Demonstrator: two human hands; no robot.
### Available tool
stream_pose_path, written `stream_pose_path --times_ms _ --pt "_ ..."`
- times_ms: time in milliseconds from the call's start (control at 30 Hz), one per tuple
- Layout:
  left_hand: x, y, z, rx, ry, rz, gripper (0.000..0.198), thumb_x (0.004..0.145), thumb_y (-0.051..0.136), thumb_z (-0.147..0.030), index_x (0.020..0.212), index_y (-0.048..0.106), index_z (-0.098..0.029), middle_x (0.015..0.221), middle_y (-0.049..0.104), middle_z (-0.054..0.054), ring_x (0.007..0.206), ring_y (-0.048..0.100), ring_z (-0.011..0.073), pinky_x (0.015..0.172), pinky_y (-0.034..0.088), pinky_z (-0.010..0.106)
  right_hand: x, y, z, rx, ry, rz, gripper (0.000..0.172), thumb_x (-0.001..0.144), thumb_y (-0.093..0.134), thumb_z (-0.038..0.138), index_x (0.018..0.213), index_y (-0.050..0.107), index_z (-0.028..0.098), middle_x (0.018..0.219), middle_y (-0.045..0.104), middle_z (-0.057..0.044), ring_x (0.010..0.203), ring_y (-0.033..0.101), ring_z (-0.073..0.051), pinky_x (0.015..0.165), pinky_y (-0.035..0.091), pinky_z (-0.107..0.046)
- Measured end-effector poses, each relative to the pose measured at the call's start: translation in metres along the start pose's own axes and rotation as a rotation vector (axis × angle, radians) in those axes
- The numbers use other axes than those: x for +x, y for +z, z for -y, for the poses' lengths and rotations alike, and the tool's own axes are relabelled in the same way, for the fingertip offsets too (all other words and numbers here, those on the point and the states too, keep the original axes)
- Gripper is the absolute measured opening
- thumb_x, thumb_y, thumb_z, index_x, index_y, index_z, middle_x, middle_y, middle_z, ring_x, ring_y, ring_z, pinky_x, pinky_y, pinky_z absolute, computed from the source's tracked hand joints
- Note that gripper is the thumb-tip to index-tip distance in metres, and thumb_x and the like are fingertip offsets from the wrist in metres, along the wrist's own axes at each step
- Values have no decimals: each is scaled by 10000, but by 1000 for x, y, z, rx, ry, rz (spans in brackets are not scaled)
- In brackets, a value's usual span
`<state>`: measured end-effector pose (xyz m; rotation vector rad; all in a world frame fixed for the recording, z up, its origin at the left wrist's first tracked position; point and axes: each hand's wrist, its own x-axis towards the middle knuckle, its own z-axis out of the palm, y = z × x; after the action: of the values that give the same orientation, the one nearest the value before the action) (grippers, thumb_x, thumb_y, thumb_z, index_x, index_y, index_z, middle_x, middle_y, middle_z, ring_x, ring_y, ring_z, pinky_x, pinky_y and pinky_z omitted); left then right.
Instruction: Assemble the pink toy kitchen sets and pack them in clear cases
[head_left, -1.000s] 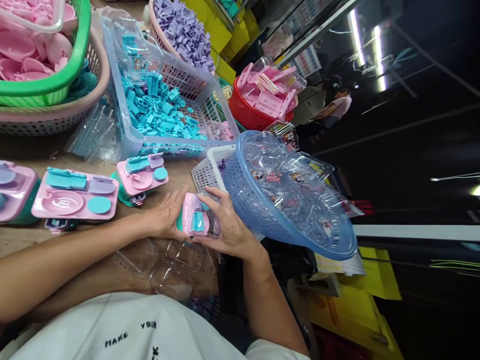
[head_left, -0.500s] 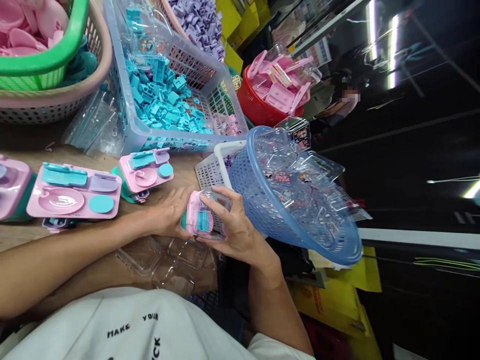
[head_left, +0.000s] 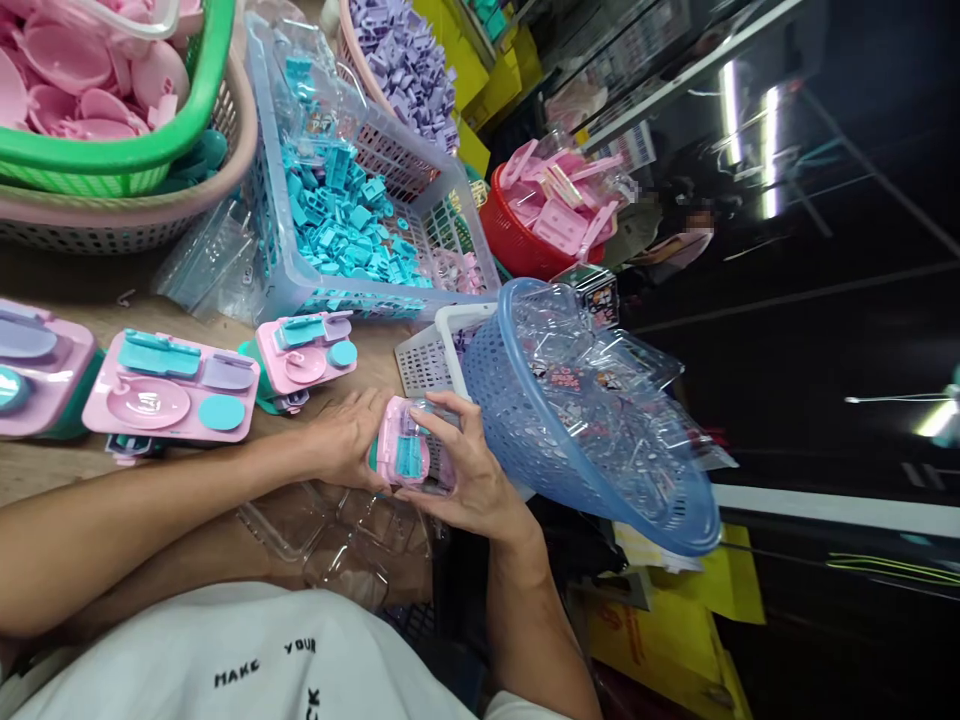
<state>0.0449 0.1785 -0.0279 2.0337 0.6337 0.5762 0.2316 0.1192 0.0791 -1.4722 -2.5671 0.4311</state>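
Between my hands is a pink and teal toy kitchen set [head_left: 397,445], stood on end with its turquoise and lilac pieces facing right. My left hand [head_left: 346,438] presses against its left side, fingers wrapped behind it. My right hand [head_left: 469,465] grips a clear plastic cover [head_left: 441,462] by its edges, thumb below and fingers above; the cover sits against the set's face. Three similar sets stand to the left: a near one [head_left: 180,390], a smaller-looking one [head_left: 307,355] and one cut off by the frame edge [head_left: 56,365].
A blue basket [head_left: 517,380] of clear packaging leans at the right, over a white basket [head_left: 424,360]. Behind stand a translucent crate [head_left: 360,298] of turquoise parts and a red basket [head_left: 517,235] of pink parts. Clear trays [head_left: 337,540] lie before my body. A person [head_left: 679,240] is farther off.
The whole view has shifted slightly, so the table things appear farther right and lower. The clear cover looks nearer to the toy set, and my right hand has tipped a little.
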Motion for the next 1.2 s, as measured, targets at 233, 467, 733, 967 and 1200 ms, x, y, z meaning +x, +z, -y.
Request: stream_pose_path --times_ms 233,467,733,967,1200 --pt "-1 1 0 31 -4 9 1052 630 844 -467 1440 277 -108 1402 466 235 1292 485 430 1055 443 579 -3 3 -6 57 -5 -21 879 767 819 443 1502 342 374 1441 310 -101 1390 403 -344 1144 437 -562" --pt "0 5 5 17 -38 36 1085 649 809 -544 1475 234 -140 1498 390 247 1394 397 460 1108 382 616 2 -1 -4 45 5 29 927 761 825 440 1530 311 364 1438 310 -110 1392 402 -345 1159 421 -561" --pt "1 7 8 10 59 -25 1054 634 832 -571 1432 320 -111 1437 456 254 1322 493 443 1095 420 578 9 -5 1 -1 -13 67 943 776 811 423 1560 296 329 1452 314 -128 1377 409 -345 1142 429 -556" --pt "3 5 0 37 -27 8 1026 603 858 -562 1388 367 -118 1405 502 248 1299 514 437 1054 464 580 5 -6 -5 26 -23 56 921 760 815 414 1547 348 305 1422 340 -132 1354 425 -339 1133 439 -544" --pt "3 2 -4 54 -70 29 1017 597 871 -460 1407 356 -123 1443 484 241 1336 490 433 1074 457 573 12 -12 -3 7 -26 119 960 749 826 400 1561 322 305 1431 336 -130 1369 413 -338 1145 422 -533"
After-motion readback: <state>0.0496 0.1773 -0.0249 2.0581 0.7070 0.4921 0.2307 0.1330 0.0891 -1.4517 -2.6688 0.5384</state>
